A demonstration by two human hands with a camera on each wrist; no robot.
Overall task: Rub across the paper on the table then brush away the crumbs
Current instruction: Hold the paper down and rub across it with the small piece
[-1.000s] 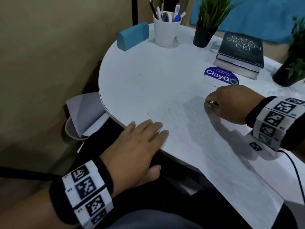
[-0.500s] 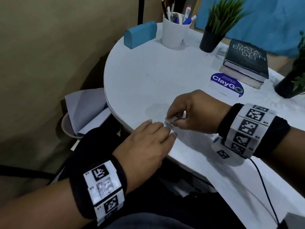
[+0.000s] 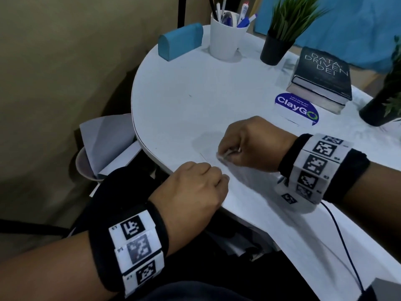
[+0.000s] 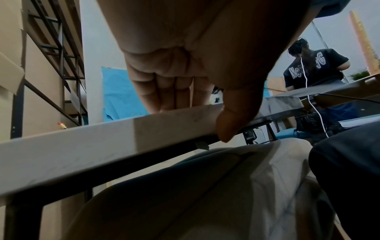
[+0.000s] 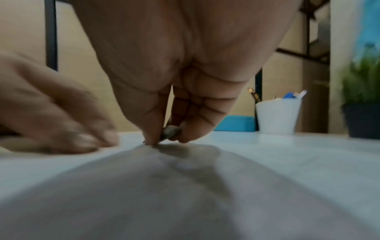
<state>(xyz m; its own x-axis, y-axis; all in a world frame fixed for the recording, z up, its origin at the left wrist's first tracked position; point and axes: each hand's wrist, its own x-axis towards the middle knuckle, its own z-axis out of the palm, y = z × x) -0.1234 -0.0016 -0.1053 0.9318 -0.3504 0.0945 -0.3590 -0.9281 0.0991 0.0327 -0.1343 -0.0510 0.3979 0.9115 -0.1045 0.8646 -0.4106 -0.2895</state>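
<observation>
A white sheet of paper lies on the round white table near its front edge. My right hand pinches a small pale eraser between thumb and fingers and holds it down on the paper's left part. The right wrist view shows the eraser touching the paper. Just to its left, my left hand presses its fingertips on the paper at the table edge. In the left wrist view the left hand has its fingers on top and its thumb over the table's rim.
At the back stand a teal block, a white cup of pens and a potted plant. A dark book, a blue ClayGo sticker and another pot are on the right. A bin with paper sits left below the table.
My right hand swept the eraser from the paper's right side to its left, close to my left hand. The left hand's fingers went from flat to bent, tips still on the paper.
</observation>
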